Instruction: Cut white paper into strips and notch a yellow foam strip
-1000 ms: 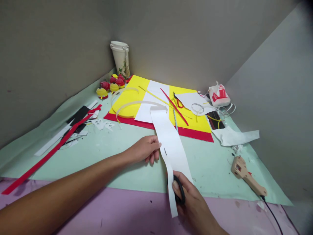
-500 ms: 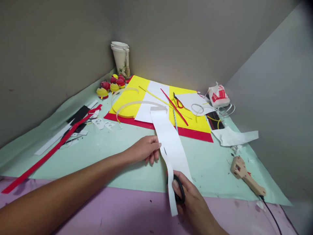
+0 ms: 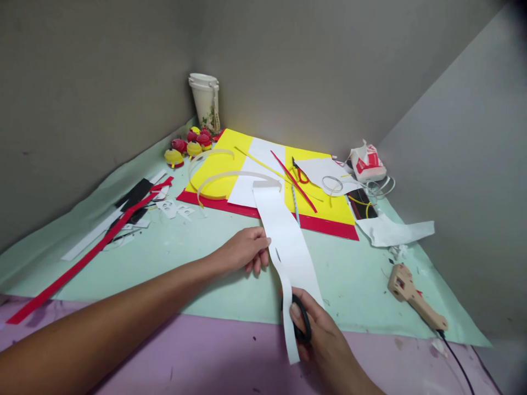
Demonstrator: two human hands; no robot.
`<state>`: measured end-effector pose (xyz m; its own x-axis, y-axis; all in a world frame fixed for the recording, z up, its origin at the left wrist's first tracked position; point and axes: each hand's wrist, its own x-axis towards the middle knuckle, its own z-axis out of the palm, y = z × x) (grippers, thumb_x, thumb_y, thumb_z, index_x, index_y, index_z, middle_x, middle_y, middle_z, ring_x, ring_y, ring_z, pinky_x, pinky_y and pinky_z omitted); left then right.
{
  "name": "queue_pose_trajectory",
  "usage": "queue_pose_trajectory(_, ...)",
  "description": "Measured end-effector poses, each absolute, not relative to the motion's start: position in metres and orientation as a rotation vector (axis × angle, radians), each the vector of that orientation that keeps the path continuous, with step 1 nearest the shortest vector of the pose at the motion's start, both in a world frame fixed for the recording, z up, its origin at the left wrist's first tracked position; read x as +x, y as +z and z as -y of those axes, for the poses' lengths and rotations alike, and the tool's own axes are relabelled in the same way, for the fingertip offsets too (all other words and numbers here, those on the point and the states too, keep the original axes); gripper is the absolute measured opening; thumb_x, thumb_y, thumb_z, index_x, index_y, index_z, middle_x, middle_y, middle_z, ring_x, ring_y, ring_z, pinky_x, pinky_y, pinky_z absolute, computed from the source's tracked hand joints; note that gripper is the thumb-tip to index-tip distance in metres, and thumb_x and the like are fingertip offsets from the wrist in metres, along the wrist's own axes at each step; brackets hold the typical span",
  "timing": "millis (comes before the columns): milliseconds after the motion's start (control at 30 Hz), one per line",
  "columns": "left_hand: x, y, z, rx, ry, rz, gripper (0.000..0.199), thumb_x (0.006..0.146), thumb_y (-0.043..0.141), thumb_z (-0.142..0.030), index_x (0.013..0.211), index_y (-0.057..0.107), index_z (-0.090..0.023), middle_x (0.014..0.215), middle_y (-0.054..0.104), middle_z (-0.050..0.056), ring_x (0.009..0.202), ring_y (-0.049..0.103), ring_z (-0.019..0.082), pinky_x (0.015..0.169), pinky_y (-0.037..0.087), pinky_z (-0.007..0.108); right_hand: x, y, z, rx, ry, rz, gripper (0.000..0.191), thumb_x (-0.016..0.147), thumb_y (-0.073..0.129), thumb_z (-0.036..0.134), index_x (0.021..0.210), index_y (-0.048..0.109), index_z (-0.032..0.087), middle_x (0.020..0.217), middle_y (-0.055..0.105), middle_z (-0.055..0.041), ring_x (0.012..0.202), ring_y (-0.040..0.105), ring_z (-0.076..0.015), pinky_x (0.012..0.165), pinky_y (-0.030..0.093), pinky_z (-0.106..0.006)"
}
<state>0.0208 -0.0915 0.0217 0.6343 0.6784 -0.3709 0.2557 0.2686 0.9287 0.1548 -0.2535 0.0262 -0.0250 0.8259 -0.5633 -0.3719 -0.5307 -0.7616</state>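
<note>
A long white paper sheet (image 3: 290, 236) runs from the coloured sheets toward me, with a narrow strip (image 3: 289, 318) partly separated along its left side. My left hand (image 3: 251, 249) pinches the sheet's left edge between thumb and fingers. Black-handled scissors (image 3: 302, 318) are held in my right hand (image 3: 319, 329), at the near end of the sheet. Their blades are mostly hidden behind the paper, and a small dark slit shows between strip and sheet.
Yellow sheets (image 3: 329, 206) lie over red ones behind the paper. A glue gun (image 3: 418, 299) and tissue pack (image 3: 368, 163) are at right. Red strips (image 3: 90, 252) and scraps lie left; small red and yellow lanterns (image 3: 194, 148) sit by a white bucket (image 3: 205, 101).
The view has shifted very slightly. Both hands, the scissors and the paper keep nearly the same positions; the dark slit looks slightly different.
</note>
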Motion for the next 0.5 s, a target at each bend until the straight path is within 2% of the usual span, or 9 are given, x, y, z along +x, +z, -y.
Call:
queue_pose_trajectory(200, 0.0206, 0.0187, 0.0893, 1.311, 0.324, -0.876, 0.015, 0.087, 0.046, -0.029, 0.077, 0.043, -0.018, 0.059, 0.061, -0.002, 0.037, 0.054, 0.008, 0.032, 0.032, 0.016, 0.156, 0.0206, 0.2553, -1.329, 1.717, 0.525, 0.04, 0.079, 0.066, 0.055, 0.105, 0.059, 0.025, 0.055, 0.032, 0.0097, 0.048, 0.017, -0.0082, 0.044, 0.015, -0.022)
queue_pose_trajectory(500, 0.0207, 0.0169, 0.0883, 1.309, 0.309, -0.877, 0.014, 0.086, 0.046, -0.029, 0.078, 0.044, -0.018, 0.058, 0.061, -0.002, 0.036, 0.052, 0.007, 0.032, 0.031, 0.016, 0.1554, 0.0199, 0.2545, -1.431, 1.687, 0.52, 0.052, 0.074, 0.068, 0.061, 0.11, 0.057, 0.026, 0.057, 0.034, 0.0085, 0.048, 0.021, -0.0087, 0.043, 0.017, -0.021)
